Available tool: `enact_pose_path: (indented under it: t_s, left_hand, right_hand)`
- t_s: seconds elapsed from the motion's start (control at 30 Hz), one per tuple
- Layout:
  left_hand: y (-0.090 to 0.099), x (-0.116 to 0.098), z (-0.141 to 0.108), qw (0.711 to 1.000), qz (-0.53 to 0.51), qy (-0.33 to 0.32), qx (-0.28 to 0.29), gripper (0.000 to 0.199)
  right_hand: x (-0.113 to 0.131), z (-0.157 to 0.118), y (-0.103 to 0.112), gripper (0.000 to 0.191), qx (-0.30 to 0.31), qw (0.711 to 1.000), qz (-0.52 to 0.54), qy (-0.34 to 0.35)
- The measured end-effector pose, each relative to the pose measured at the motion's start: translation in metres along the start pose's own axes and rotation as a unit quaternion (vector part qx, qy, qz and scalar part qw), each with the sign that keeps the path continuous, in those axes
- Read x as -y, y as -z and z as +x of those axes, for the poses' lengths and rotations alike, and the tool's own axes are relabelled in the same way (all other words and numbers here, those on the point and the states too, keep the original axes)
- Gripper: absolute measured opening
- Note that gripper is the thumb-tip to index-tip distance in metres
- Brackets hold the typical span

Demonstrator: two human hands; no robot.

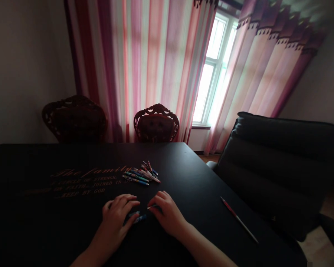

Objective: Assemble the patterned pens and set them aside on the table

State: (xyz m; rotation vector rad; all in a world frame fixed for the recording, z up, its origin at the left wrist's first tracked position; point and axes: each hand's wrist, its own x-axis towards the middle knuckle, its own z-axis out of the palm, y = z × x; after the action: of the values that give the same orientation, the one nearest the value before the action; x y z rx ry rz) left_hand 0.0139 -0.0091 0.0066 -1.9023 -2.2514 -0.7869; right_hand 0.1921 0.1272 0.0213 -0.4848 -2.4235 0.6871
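Note:
My left hand (117,211) rests low over the black table, its fingers spread apart from the thumb. Between them and beside the thumb tip lie blue pen parts (140,218), partly hidden by the hand; whether the thumb touches them is hard to tell. Facing it, my right hand (168,214) pinches a thin, pale pen piece (152,206) between thumb and fingers, with most of it covered. Just beyond both hands is a loose pile of several pens (140,176) with colourful patterned barrels.
A long red and silver pen (239,219) lies alone near the right edge of the black table (183,163). Gold lettering (91,181) marks the tabletop. Two carved chairs (156,124) stand behind, before striped curtains. A dark padded armchair (278,167) is at the right.

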Motion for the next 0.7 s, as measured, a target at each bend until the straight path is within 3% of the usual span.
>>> enact_pose_path:
  t_s: [0.07, 0.27, 0.37, 0.53, 0.7]
  left_hand:
    - [0.002, -0.002, 0.001, 1.000, 0.013, 0.008, 0.009, 0.014]
    - [0.012, 0.008, 0.002, 0.997, 0.029, 0.071, 0.014, 0.013]
    - [0.011, 0.015, 0.002, 0.995, 0.030, 0.089, 0.029, 0.014]
    - [0.007, 0.018, 0.000, 0.995, 0.022, 0.091, 0.031, 0.017]
    - [0.007, 0.017, -0.001, 0.996, 0.018, 0.086, 0.032, 0.018]
  right_hand:
    - [-0.002, 0.001, -0.001, 0.013, -0.007, 0.999, 0.047, -0.023]
    - [-0.026, 0.002, 0.014, 0.016, -0.023, 0.984, 0.126, -0.121]
    - [-0.028, 0.000, 0.020, 0.011, -0.034, 0.988, 0.113, -0.095]
    - [-0.016, -0.002, 0.016, 0.017, 0.035, 0.996, 0.062, -0.062]
    - [-0.015, -0.002, 0.014, 0.020, 0.022, 0.993, 0.074, -0.085]
